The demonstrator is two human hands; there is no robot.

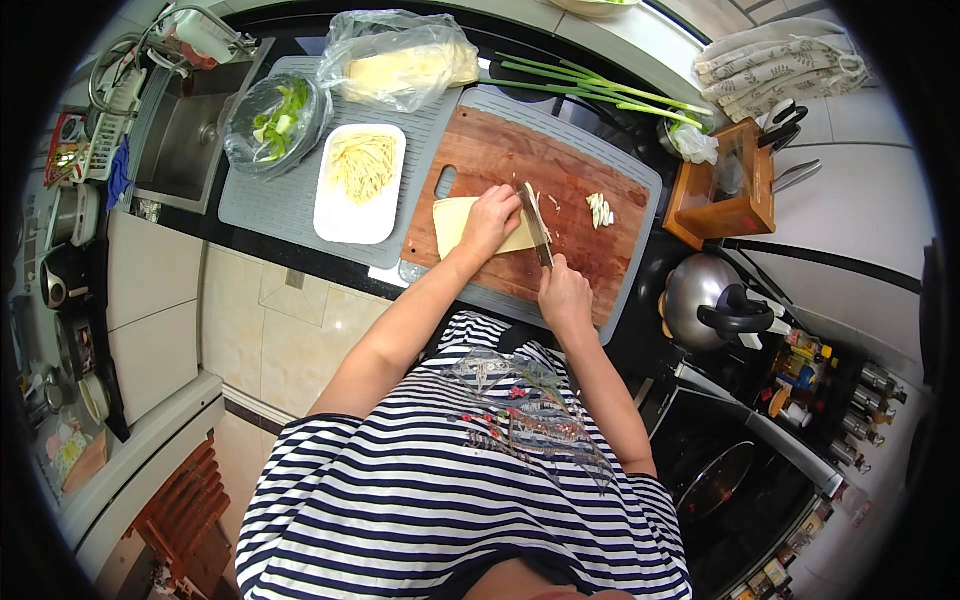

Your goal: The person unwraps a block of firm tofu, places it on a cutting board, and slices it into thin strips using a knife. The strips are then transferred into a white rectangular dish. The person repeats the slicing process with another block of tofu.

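Observation:
My right hand (566,292) grips the handle of a kitchen knife (533,223). Its blade rests across the right end of a folded pale yellow sheet (454,225), which looks like tofu skin. With bent fingers, my left hand (494,217) presses down on that sheet close beside the blade. Under both lies a wooden cutting board (480,150). Thin cut strips (544,214) lie along the blade's right side. Farther right on the board is a small pile of sliced white scallion or garlic (600,211). A white tray (352,227) left of the board holds thin yellow shreds (365,166).
Behind the tray are a bag-lined bowl of greens (279,124) and a plastic bag of yellow sheets (405,71). Green onions (600,86) lie behind the board. To the right stand a wooden knife block (720,184) and a steel kettle (701,300). A sink (184,135) is far left.

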